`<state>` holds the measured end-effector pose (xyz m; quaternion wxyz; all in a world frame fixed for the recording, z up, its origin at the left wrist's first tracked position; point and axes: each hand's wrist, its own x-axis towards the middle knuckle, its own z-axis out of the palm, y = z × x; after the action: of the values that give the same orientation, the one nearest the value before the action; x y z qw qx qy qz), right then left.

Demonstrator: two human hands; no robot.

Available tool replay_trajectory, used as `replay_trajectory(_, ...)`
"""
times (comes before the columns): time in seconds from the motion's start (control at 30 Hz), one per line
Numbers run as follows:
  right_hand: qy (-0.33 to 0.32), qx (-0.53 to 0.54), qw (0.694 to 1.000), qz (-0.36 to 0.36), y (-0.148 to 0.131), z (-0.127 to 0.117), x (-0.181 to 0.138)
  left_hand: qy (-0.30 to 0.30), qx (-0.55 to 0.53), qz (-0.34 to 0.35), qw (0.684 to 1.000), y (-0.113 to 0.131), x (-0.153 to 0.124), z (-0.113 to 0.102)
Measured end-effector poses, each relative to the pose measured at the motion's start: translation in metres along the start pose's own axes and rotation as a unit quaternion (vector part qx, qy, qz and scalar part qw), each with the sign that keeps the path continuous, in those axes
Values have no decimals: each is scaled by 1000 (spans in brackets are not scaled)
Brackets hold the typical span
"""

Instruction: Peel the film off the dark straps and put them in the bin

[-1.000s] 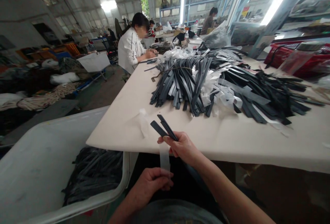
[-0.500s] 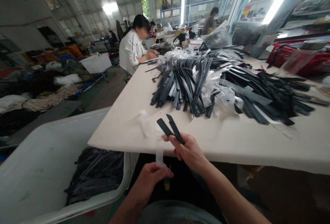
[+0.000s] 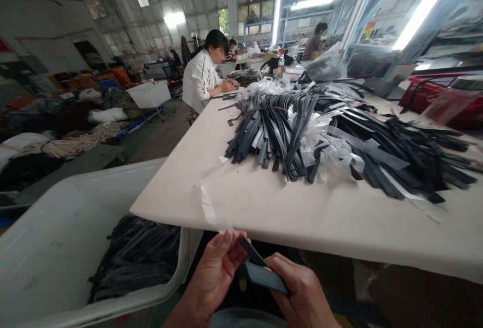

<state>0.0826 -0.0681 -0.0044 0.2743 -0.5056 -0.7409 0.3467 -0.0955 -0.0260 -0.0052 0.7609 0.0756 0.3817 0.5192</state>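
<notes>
1. Two dark strips (image 3: 260,270) are held low at the near edge, below the table edge, just over the lap.
2. The right hand (image 3: 302,293) is closed on the strips, thumb pressed on top of the flat near one, fingers curled under.
3. The left hand (image 3: 215,277) is held just left of it; thumb and forefinger are pinched together on a clear film (image 3: 209,212), which rises up and left across the table corner. The thumb tip lies against the far strip's end.
4. A white bin (image 3: 56,237) is seen at near left, beside the table, with a dark heap (image 3: 136,257) of strips in it.
5. The table (image 3: 264,202) is covered in a pale, plain top; its near part is bare.
6. Farther on, a large pile (image 3: 302,121) of dark strips mixed with white film scraps is spread across the middle and right.
7. A red basket (image 3: 445,96) is set at far right.
8. A person (image 3: 202,79) in white is seated at the table's far left end, hands on the top.
9. Beyond, a workshop hall with tube lights, windows and stacked goods is shown; another person (image 3: 315,41) is seen far off.
10. No writing can be read.
</notes>
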Motion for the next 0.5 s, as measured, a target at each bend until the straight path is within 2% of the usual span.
replay_trajectory(0.33, 3, -1, 1000, -11, 0, 2, 5, 4, 10, 5, 1000, -2, 0, -5)
replay_trajectory(0.5, -9, -7, 999, 34, -6, 14, 16, -14, 53, 11, 998, -17, -5, -2)
